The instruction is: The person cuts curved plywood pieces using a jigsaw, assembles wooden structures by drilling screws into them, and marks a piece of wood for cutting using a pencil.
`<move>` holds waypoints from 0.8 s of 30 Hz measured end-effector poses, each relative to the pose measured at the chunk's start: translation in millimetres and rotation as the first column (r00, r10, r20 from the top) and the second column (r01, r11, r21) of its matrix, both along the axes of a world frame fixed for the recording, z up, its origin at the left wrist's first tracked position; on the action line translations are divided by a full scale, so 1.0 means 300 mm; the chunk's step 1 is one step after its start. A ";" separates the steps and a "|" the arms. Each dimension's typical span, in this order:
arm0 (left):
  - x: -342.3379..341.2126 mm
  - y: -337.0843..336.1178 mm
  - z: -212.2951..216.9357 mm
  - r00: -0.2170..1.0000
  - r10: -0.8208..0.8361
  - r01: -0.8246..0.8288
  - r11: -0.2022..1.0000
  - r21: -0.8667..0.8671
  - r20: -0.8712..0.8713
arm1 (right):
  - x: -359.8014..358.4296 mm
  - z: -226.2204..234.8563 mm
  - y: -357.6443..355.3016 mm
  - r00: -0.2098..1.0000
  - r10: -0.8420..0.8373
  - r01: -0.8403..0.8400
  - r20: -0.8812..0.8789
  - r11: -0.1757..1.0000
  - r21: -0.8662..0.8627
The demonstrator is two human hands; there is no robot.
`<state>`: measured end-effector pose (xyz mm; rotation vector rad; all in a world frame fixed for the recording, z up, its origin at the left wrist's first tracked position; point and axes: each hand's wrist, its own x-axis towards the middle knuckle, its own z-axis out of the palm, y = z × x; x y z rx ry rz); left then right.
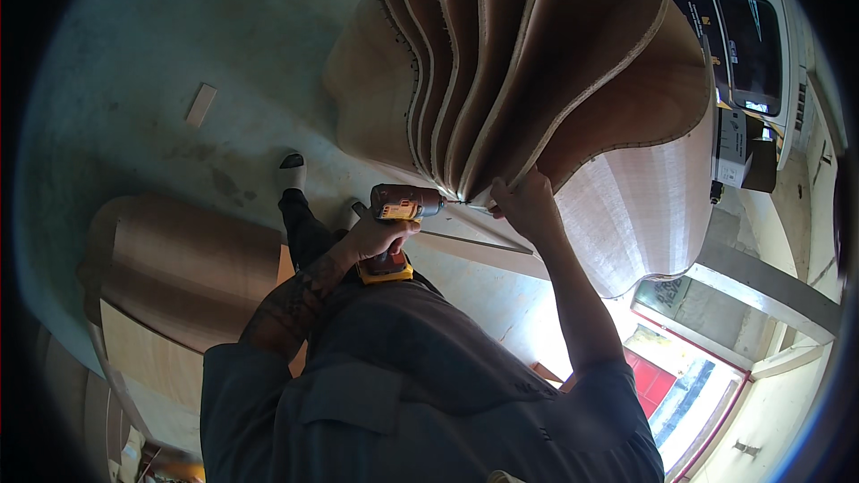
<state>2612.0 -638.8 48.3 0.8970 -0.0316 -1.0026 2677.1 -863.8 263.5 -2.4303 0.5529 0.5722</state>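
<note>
My left hand [374,240] is wrapped round the handle of a dark and yellow cordless drill [398,204], with its battery at the bottom. The drill lies level, its bit pointing right at the narrow end of a large fan-shaped wooden piece [376,107]. Several thin wavy plywood ribs stand up from that piece and run together by the bit. Over there my right hand [528,201] has its fingers closed on the low end of the nearest plywood rib [573,116], close to the drill tip. Whether the bit touches a screw is too small to tell.
Another curved wooden piece [197,268] stands at the left, behind my left arm. A small wood offcut [201,105] lies on the grey floor. Far right are a white vehicle [792,54] and a cardboard box [734,148]. Bright light enters at the lower right.
</note>
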 end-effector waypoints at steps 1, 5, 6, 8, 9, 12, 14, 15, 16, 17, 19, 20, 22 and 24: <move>-0.006 -0.005 -0.011 1.000 0.000 0.000 1.000 0.000 0.000 | 0.000 0.001 0.006 1.000 -0.002 0.002 0.012 1.000 0.000; -0.016 -0.017 -0.023 1.000 0.016 -0.016 1.000 -0.026 -0.009 | 0.011 0.017 0.022 1.000 -0.001 0.001 -0.014 1.000 -0.011; -0.017 -0.020 -0.022 1.000 0.027 -0.028 0.999 -0.037 -0.014 | 0.010 0.016 0.019 1.000 -0.001 0.001 -0.014 1.000 -0.011; -0.017 -0.025 -0.022 1.000 0.029 -0.029 0.999 -0.033 -0.009 | 0.006 0.010 0.012 1.000 -0.003 0.003 -0.007 1.000 0.004; -0.015 -0.026 -0.018 1.000 0.031 -0.031 0.999 -0.027 -0.004 | 0.007 0.012 0.015 1.000 -0.002 0.002 -0.007 1.000 0.005; -0.013 -0.028 -0.004 0.999 0.039 -0.039 0.999 -0.029 0.000 | 0.009 0.017 0.024 1.000 0.004 -0.004 0.004 1.000 -0.010; -0.021 -0.035 -0.013 0.999 0.045 -0.045 0.999 -0.030 -0.006 | 0.007 0.011 0.020 1.000 0.000 0.000 0.021 1.000 -0.012; -0.023 -0.037 -0.011 0.999 0.050 -0.051 0.998 -0.030 -0.014 | 0.007 0.011 0.019 1.000 0.002 -0.001 0.021 1.000 -0.012; -0.024 -0.039 -0.009 0.999 0.051 -0.052 0.998 -0.030 -0.013 | 0.007 0.012 0.018 1.000 0.009 -0.009 0.019 1.000 -0.008; -0.024 -0.041 -0.007 0.999 0.047 -0.048 0.999 -0.026 -0.013 | 0.007 0.013 0.018 1.000 0.016 -0.016 0.017 1.000 -0.005; -0.024 -0.046 -0.004 0.999 0.042 -0.042 0.999 -0.024 -0.010 | 0.004 0.011 0.015 1.000 0.013 -0.013 0.020 1.000 -0.003; -0.026 -0.048 -0.002 0.999 0.041 -0.041 0.999 -0.017 -0.014 | 0.002 0.011 0.014 1.000 0.010 -0.010 0.021 1.000 -0.001; -0.029 -0.049 -0.007 0.999 0.042 -0.042 0.999 -0.009 -0.028 | 0.004 0.005 0.015 1.000 0.006 -0.006 0.010 1.000 -0.006; -0.028 -0.052 -0.013 1.000 0.007 -0.007 1.000 -0.012 0.026 | 0.004 0.003 0.014 1.000 0.000 0.000 0.003 1.000 -0.011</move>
